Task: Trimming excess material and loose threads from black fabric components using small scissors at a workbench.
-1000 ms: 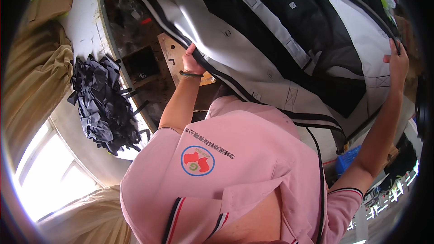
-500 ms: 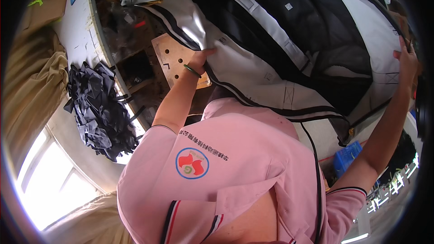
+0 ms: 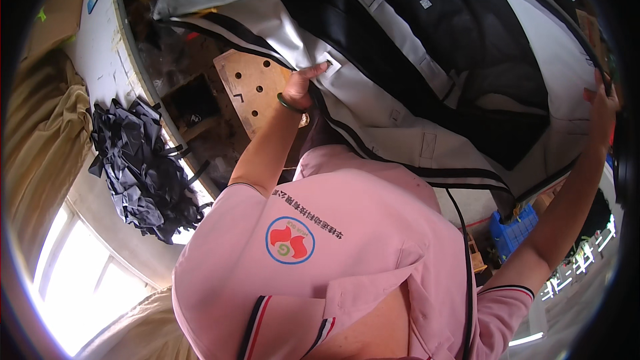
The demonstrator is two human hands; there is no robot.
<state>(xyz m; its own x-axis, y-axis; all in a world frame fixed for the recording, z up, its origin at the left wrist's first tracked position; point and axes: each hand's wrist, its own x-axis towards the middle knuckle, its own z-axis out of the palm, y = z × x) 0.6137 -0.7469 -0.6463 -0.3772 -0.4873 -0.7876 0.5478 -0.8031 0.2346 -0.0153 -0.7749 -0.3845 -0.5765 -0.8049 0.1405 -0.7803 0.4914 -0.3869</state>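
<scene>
A large grey and black zippered bag (image 3: 400,110) hangs wide open in front of me, its dark lining and pale inner panels facing me. My left hand (image 3: 301,88) pinches its near edge, the thumb lying on the pale inside beside a small stitched square (image 3: 331,63) and the fingers hidden behind the fabric. A dark green bangle circles that wrist. At the far right side, my right hand (image 3: 603,102) is closed round the bag's dark-trimmed rim with the arm stretched out. Black-edged trim runs along the near side, close to my pink shirt.
On the left, a bundle of black fabric strips (image 3: 137,167) hangs from the edge of a white worktop (image 3: 110,43). A wooden board with holes (image 3: 250,87) lies beneath the bag. A blue crate (image 3: 513,230) stands at the lower right. Brown curtains (image 3: 50,127) flank a window.
The bag's left corner has moved left and slightly down. My left hand has shifted a little to the right, its thumb now beside the stitched square. My right hand still grips the rim, slightly lower.
</scene>
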